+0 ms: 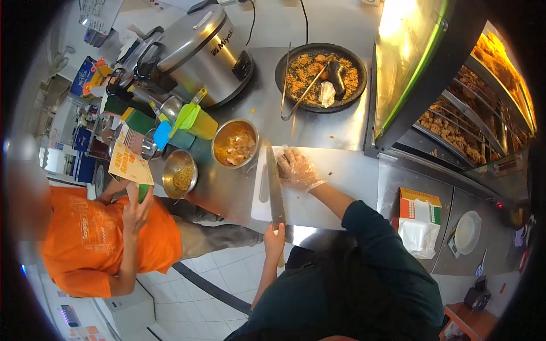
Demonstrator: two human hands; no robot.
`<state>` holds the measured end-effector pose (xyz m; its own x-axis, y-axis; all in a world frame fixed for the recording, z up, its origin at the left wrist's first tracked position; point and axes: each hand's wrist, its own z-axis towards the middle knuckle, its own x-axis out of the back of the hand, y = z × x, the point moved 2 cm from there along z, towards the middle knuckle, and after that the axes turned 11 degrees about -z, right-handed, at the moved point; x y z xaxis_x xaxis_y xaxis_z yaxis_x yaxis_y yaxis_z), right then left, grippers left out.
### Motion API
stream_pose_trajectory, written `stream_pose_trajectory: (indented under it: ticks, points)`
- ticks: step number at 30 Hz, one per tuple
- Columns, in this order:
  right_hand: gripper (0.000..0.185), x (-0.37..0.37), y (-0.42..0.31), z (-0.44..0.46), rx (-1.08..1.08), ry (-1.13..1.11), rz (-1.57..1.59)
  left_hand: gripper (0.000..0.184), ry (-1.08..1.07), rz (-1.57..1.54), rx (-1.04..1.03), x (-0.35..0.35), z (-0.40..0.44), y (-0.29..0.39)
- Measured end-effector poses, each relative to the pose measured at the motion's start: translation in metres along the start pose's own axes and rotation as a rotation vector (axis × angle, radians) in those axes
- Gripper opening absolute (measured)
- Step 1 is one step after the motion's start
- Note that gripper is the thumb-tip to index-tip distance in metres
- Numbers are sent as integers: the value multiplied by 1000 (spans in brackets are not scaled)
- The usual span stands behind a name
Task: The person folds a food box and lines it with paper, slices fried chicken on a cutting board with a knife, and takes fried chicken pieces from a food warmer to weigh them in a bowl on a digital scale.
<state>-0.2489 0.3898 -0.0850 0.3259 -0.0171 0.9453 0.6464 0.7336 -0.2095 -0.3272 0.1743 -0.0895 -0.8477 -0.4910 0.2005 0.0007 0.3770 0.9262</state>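
Observation:
My left hand is bare and closed round the handle of a long knife. The knife's wide blade points away from me, over the left part of a white cutting board. My right hand wears a clear plastic glove and rests on the board just right of the blade. Its fingers look apart; anything under the palm is hidden. Small brown crumbs lie on the board. Beyond the blade tip, to the left, stands a metal bowl of pieces in orange-brown sauce.
A co-worker in an orange shirt holds a printed carton at left. A smaller metal bowl, a rice cooker and a round dark pan with tongs surround the board. A lit food cabinet stands at right.

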Motion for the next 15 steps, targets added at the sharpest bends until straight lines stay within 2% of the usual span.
stream_pose_trajectory:
  ticks: [4,5,7,8,10,11,14,15]
  points:
    - [78,24,11,-20,-99,-6,107,22,-60,48,54,-7,-7,8]
    - [79,21,18,-30,-173,4,95,22,-81,93,-23,-10,-8,7]
    - [70,33,35,-55,-305,129,138,23,-131,180,-179,-20,-9,12]
    - [66,39,45,-70,-373,195,156,25,-163,189,-128,-27,-11,17]
    - [49,49,63,-107,-318,314,111,32,-231,209,-30,-47,-20,52]
    - [42,53,69,-126,-289,373,87,34,-258,239,-84,-57,-19,51]
    - [21,95,67,-174,-655,361,256,38,-310,371,-270,-80,-11,40]
    - [18,112,62,-187,-668,433,217,38,-310,435,-347,-88,-10,39]
